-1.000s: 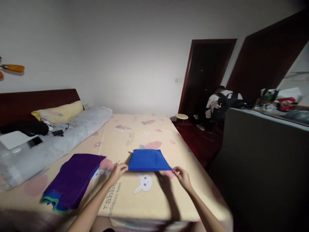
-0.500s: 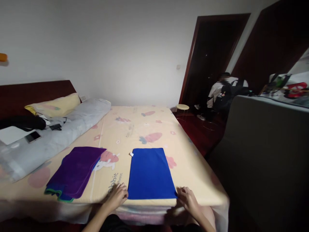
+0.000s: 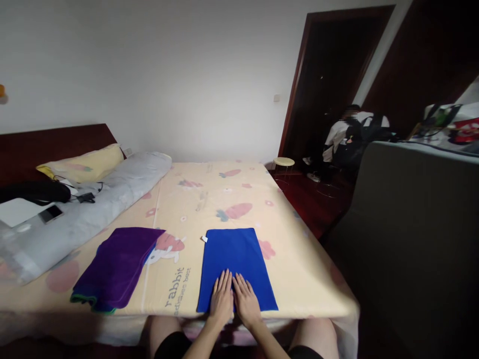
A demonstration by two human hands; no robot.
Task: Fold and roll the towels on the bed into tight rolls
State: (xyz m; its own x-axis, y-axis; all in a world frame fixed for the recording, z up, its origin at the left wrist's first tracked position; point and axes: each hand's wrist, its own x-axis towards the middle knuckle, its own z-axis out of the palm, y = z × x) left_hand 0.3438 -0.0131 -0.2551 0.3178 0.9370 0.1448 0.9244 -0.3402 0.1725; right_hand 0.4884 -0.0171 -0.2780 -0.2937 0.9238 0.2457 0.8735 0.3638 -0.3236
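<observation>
A blue cloth (image 3: 234,249) lies flat on the bed near its front edge, with a small white tag at its upper left corner. My left hand (image 3: 222,296) rests palm down on the cloth's lower middle, fingers stretched out. Right beside it, my right hand (image 3: 246,299) also lies flat on the cloth, fingers extended and pointing away from me. To the left is a stack of cloths, a purple cloth (image 3: 119,264) on top, with blue and green edges showing underneath.
The bed (image 3: 299,279) has a patterned yellow sheet. A rolled grey quilt (image 3: 112,209), a pillow (image 3: 86,164) and a phone (image 3: 51,214) are at the left. A stool (image 3: 284,162) and a seated person (image 3: 340,137) are beyond. A dark grey panel (image 3: 407,214) stands at right.
Both hands have left the cloth's two near corners and come together at its lower middle, now lying flat on it. The blue cloth keeps its place on the bed.
</observation>
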